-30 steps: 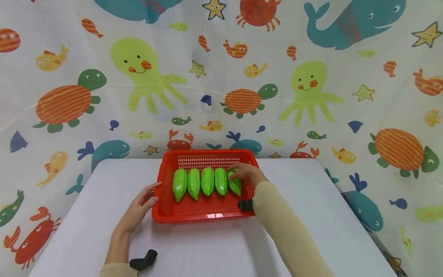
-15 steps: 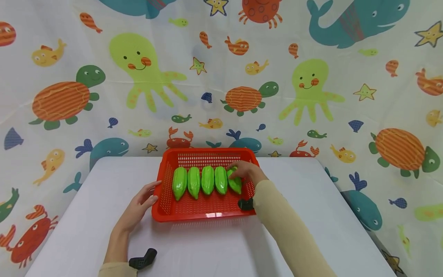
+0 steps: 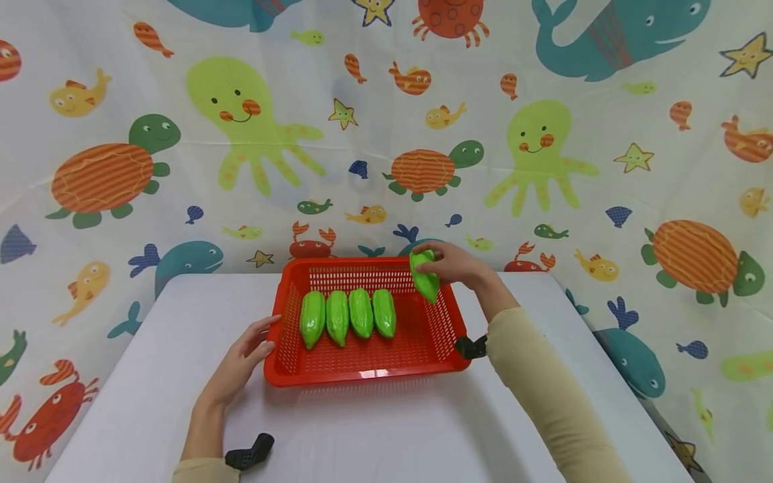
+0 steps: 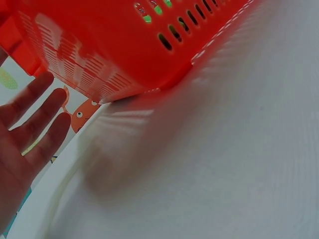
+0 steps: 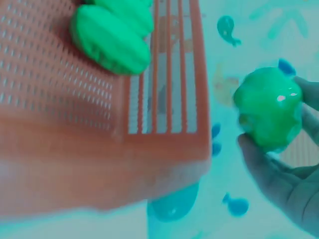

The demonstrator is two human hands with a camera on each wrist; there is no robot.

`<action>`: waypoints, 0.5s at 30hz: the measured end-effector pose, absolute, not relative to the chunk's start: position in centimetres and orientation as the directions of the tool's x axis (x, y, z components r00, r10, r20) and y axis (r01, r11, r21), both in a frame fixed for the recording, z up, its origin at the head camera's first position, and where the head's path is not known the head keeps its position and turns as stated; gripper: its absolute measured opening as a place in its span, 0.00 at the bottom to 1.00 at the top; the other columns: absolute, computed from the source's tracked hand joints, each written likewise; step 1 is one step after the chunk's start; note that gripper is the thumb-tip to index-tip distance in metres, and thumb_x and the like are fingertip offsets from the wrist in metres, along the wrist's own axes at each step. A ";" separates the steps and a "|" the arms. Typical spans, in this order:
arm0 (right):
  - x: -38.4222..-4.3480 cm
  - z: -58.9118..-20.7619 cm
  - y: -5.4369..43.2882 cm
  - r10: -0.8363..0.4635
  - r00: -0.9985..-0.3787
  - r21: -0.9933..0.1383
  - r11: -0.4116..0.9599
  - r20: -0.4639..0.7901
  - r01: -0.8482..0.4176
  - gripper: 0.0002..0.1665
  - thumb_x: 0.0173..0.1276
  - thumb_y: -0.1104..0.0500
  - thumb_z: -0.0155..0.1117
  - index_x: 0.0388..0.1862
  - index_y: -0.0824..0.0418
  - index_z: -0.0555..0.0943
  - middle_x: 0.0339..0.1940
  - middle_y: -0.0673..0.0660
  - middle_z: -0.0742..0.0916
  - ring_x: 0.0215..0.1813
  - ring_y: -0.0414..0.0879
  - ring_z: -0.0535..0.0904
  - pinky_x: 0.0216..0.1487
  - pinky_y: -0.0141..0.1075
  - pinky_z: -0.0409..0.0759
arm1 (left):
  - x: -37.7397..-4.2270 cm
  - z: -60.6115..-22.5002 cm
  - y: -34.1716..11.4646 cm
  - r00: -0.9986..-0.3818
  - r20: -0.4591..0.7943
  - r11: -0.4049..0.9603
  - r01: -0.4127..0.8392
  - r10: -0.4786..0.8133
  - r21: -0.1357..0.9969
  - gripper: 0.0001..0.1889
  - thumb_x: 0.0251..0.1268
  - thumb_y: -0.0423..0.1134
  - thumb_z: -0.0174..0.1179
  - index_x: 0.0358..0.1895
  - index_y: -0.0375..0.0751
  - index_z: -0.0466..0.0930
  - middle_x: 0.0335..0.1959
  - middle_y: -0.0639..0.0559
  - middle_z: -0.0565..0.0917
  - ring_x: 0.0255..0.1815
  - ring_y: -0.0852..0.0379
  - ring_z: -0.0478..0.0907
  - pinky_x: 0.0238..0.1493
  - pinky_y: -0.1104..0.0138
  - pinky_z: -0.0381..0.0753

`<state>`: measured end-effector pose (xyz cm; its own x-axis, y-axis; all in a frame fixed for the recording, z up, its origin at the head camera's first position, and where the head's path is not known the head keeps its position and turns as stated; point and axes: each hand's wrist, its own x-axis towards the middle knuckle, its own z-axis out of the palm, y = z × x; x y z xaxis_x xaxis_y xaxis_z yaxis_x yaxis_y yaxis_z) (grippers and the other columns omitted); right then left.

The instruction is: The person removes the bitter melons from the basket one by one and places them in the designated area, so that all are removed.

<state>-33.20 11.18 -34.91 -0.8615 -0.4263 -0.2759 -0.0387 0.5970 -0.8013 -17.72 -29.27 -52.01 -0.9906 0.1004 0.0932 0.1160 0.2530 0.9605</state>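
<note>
Head view, right grip (image 3: 457, 264) pinching green fruit (image 3: 427, 287), left grip (image 3: 240, 355) loosely extended.

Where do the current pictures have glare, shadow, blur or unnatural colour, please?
Head view: bright, with glare on the front rim of the red basket and soft shadows on the white table; left wrist view: dimmer, with a soft shadow beside the basket; right wrist view: strong cyan tint, blurred near basket wall, small highlight on the held green fruit.

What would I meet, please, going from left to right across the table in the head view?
Left hand, row of four green fruits, green fruit held in the right hand, beige right sleeve.
</note>
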 end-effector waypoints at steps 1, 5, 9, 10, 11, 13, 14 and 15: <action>-33.2 -34.9 11.9 -0.423 -0.870 -0.816 0.576 -0.252 -0.043 0.28 0.71 0.53 0.62 0.68 0.54 0.70 0.58 0.66 0.76 0.49 0.55 0.79 0.48 0.46 0.83 | -17.7 -52.0 -29.3 -0.991 0.094 0.254 0.117 0.100 0.960 0.28 0.74 0.46 0.51 0.74 0.54 0.60 0.72 0.46 0.64 0.62 0.64 0.66 0.53 0.69 0.77; -33.1 -35.7 15.3 -0.384 -0.903 -0.880 0.475 -0.191 -0.016 0.29 0.73 0.53 0.59 0.71 0.54 0.66 0.61 0.66 0.73 0.55 0.57 0.76 0.56 0.49 0.80 | -17.7 -52.1 -29.3 -0.990 0.096 0.260 0.120 0.101 0.958 0.28 0.74 0.46 0.51 0.74 0.53 0.60 0.71 0.46 0.64 0.63 0.63 0.66 0.53 0.69 0.77; -33.1 -37.1 18.1 -0.308 -0.934 -0.922 0.384 -0.182 0.053 0.31 0.75 0.53 0.57 0.73 0.52 0.62 0.64 0.67 0.70 0.59 0.59 0.73 0.63 0.52 0.74 | -17.7 -52.2 -29.3 -0.990 0.092 0.263 0.118 0.108 0.958 0.28 0.74 0.46 0.51 0.74 0.53 0.60 0.72 0.46 0.64 0.62 0.64 0.66 0.53 0.70 0.77; -33.1 -37.4 18.6 -0.291 -0.940 -0.927 0.370 -0.180 0.063 0.31 0.75 0.53 0.57 0.74 0.52 0.61 0.65 0.67 0.70 0.59 0.59 0.72 0.64 0.53 0.73 | -17.7 -52.2 -29.3 -0.990 0.091 0.263 0.117 0.108 0.958 0.28 0.74 0.46 0.51 0.74 0.53 0.60 0.72 0.46 0.64 0.62 0.64 0.66 0.53 0.70 0.76; -33.0 -37.6 19.1 -0.276 -0.944 -0.929 0.362 -0.180 0.071 0.32 0.75 0.53 0.56 0.74 0.52 0.60 0.65 0.67 0.69 0.59 0.59 0.72 0.64 0.53 0.72 | -17.7 -52.1 -29.3 -0.990 0.091 0.263 0.116 0.108 0.958 0.28 0.74 0.46 0.51 0.74 0.54 0.60 0.72 0.46 0.64 0.62 0.64 0.66 0.53 0.70 0.76; -33.0 -38.0 19.9 -0.248 -0.952 -0.931 0.356 -0.180 0.083 0.33 0.75 0.52 0.57 0.75 0.51 0.59 0.65 0.68 0.68 0.59 0.60 0.72 0.65 0.53 0.71 | -17.7 -52.0 -29.3 -0.990 0.089 0.264 0.115 0.108 0.958 0.28 0.74 0.46 0.51 0.74 0.54 0.60 0.72 0.46 0.63 0.62 0.65 0.65 0.52 0.70 0.76; -32.9 -38.2 20.3 -0.239 -0.954 -0.931 0.354 -0.180 0.087 0.34 0.75 0.52 0.56 0.76 0.51 0.58 0.66 0.68 0.68 0.59 0.61 0.72 0.65 0.53 0.71 | -17.7 -51.9 -29.3 -0.990 0.088 0.266 0.114 0.108 0.957 0.28 0.74 0.46 0.51 0.74 0.54 0.60 0.72 0.46 0.63 0.62 0.65 0.65 0.52 0.70 0.76; -32.9 -38.5 20.7 -0.228 -0.956 -0.932 0.351 -0.185 0.096 0.34 0.75 0.51 0.56 0.76 0.51 0.58 0.66 0.68 0.67 0.59 0.61 0.71 0.66 0.54 0.70 | -17.7 -51.9 -29.3 -0.990 0.089 0.267 0.115 0.107 0.957 0.28 0.74 0.46 0.51 0.74 0.54 0.60 0.72 0.46 0.63 0.62 0.65 0.65 0.52 0.70 0.76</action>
